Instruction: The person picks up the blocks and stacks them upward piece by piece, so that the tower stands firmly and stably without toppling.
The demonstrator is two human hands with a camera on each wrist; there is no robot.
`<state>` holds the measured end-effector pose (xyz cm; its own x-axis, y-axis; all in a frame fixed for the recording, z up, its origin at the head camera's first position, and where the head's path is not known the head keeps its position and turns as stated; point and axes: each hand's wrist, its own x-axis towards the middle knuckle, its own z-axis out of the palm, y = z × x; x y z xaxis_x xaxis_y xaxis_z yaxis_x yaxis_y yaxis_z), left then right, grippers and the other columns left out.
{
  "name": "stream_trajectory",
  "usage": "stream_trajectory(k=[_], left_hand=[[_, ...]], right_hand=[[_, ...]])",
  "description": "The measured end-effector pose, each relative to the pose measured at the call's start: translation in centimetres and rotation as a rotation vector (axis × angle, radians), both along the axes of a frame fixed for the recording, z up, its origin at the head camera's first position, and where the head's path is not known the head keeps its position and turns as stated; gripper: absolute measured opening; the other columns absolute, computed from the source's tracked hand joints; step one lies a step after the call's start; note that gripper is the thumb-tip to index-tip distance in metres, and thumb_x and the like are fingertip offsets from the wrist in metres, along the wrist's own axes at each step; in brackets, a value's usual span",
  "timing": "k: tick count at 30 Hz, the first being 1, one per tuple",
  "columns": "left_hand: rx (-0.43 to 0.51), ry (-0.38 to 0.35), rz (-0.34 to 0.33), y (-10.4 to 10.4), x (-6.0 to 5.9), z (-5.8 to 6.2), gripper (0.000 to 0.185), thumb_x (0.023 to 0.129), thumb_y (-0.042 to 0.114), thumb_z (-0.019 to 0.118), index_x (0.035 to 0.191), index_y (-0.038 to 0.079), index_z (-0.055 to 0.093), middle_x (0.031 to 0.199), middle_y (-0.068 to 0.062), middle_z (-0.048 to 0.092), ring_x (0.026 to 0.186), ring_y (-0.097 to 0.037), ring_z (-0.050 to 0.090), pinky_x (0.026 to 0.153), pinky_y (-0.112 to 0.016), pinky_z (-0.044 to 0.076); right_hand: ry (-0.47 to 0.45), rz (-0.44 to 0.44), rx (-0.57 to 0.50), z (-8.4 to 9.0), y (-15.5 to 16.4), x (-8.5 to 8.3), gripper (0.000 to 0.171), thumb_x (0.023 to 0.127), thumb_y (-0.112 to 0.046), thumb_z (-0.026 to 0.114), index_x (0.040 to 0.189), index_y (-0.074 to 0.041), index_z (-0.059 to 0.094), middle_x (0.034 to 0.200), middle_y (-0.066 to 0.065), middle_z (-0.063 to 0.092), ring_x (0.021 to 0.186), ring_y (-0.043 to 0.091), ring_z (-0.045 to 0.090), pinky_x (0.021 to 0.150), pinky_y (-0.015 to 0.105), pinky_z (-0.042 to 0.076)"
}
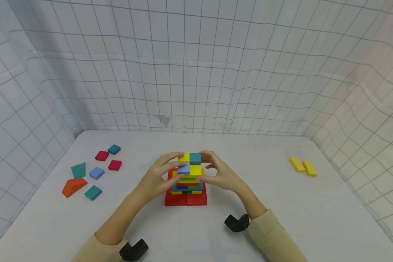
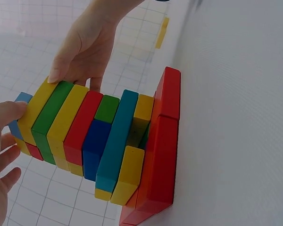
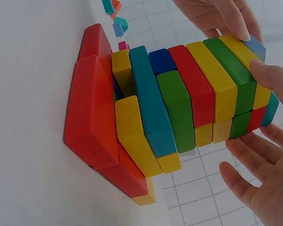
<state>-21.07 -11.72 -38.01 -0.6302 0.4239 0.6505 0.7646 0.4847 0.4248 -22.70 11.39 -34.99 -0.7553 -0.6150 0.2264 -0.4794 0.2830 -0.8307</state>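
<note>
Two hands flank a tower of coloured blocks (image 1: 186, 182) on a white bench (image 1: 281, 218). The left hand (image 1: 157, 178) pinches the top light blue block (image 1: 183, 168). The right hand (image 1: 221, 174), grip spread, touches the tower's top edge.
</note>
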Motion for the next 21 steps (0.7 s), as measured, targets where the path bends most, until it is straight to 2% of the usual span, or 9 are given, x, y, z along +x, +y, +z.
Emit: stream_trajectory(k=[7,14,17,21], left_hand=[[0.036,-0.064,0.001,0.1,0.0,-0.1,0.038,0.075,0.008,0.074,0.111,0.008,0.063,0.127,-0.009,0.050,0.119,-0.023,0.042,0.079,-0.033,0.052],[0.042,-0.061,0.000,-0.2,-0.1,-0.1,0.040,0.075,0.009,0.074,0.113,0.009,0.062,0.128,-0.009,0.049,0.120,-0.024,0.041,0.082,-0.036,0.051],[0.055,-0.054,0.044,-1.6,-0.3,-0.2,0.045,0.074,0.009,0.075,0.116,0.009,0.060,0.129,-0.008,0.049,0.120,-0.023,0.041,0.086,-0.039,0.049],[0.106,-0.035,0.160,-5.5,-0.9,-0.8,0.049,0.072,0.005,0.076,0.117,0.007,0.059,0.124,-0.009,0.053,0.117,-0.023,0.044,0.097,-0.024,0.039]], right_hand=[[-0.011,0.000,-0.003,0.1,0.0,0.0,0.063,0.080,-0.001,0.066,0.131,0.004,0.031,0.129,0.022,0.046,0.118,0.034,0.043,0.095,0.055,0.037],[-0.009,-0.007,0.000,0.1,0.0,0.0,0.063,0.080,-0.001,0.067,0.132,0.004,0.031,0.128,0.022,0.046,0.117,0.034,0.044,0.095,0.054,0.038],[-0.010,-0.013,0.007,0.1,-0.1,0.1,0.063,0.080,-0.002,0.067,0.131,0.004,0.031,0.128,0.021,0.046,0.117,0.033,0.044,0.095,0.052,0.039],[-0.022,-0.018,0.012,0.1,-0.1,0.1,0.063,0.080,-0.003,0.067,0.131,0.003,0.031,0.128,0.020,0.047,0.117,0.032,0.044,0.095,0.052,0.038]])
